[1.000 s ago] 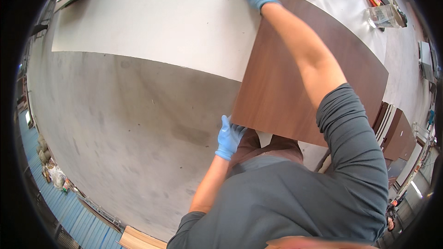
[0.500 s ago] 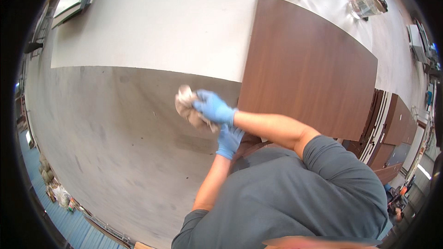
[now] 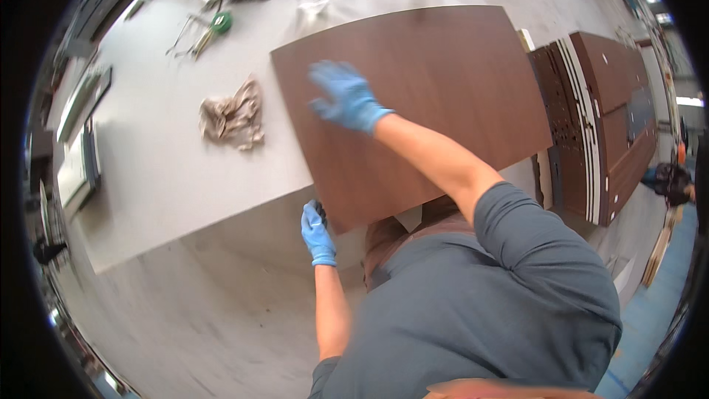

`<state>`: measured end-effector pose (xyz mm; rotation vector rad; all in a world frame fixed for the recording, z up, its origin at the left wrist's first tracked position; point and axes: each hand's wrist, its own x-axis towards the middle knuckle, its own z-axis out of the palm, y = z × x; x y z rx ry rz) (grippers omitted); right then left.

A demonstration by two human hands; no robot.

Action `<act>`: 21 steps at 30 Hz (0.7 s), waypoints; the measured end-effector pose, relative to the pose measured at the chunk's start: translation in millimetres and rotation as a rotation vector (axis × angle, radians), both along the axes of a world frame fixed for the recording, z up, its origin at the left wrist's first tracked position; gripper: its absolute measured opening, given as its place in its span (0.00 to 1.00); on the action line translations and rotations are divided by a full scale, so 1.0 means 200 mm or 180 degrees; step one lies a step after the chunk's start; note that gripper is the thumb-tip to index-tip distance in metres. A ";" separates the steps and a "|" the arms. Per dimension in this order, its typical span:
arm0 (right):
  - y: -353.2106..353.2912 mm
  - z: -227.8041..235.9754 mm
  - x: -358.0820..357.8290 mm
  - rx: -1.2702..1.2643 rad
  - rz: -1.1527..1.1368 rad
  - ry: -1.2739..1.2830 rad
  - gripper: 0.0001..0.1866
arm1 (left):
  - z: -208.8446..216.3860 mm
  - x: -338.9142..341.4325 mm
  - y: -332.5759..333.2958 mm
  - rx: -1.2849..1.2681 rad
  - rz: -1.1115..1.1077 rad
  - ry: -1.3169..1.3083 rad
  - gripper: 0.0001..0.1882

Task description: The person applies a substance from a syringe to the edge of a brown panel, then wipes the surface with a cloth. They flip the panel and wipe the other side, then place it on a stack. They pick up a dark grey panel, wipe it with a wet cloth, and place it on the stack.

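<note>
Lying flat on the worktop [image 3: 148, 185], the brown wood-grain panel [image 3: 443, 66] is seen overhanging its front edge. Wiping appears halted, the crumpled rag [image 3: 233, 120] being set beside it; whether any is left cannot be told. The right hand [image 3: 347, 96] is stretched over the panel, fingers spread and empty; the left hand [image 3: 317, 235] is held by the near corner, its grip unclear.

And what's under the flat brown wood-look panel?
A pale flat tabletop shows along the left edge of the panel; brown trouser legs partly show past its overhanging near edge. Whatever lies directly beneath is covered, so can't tell.
</note>
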<state>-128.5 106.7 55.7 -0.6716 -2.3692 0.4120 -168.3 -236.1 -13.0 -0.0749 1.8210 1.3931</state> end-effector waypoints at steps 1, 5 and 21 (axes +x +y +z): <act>0.13 -0.03 0.25 0.0166 -0.0244 0.0015 0.30 | -0.01 -0.02 0.02 -0.0116 -0.0203 0.0169 0.35; 0.46 0.00 1.32 -0.0103 -0.2136 0.0281 0.20 | -0.04 -0.08 0.13 -0.0389 -0.0547 0.0668 0.35; -0.11 -0.22 2.88 -0.1667 -0.4883 0.0165 0.39 | 0.42 0.16 1.28 -0.1456 -0.1476 0.4518 0.35</act>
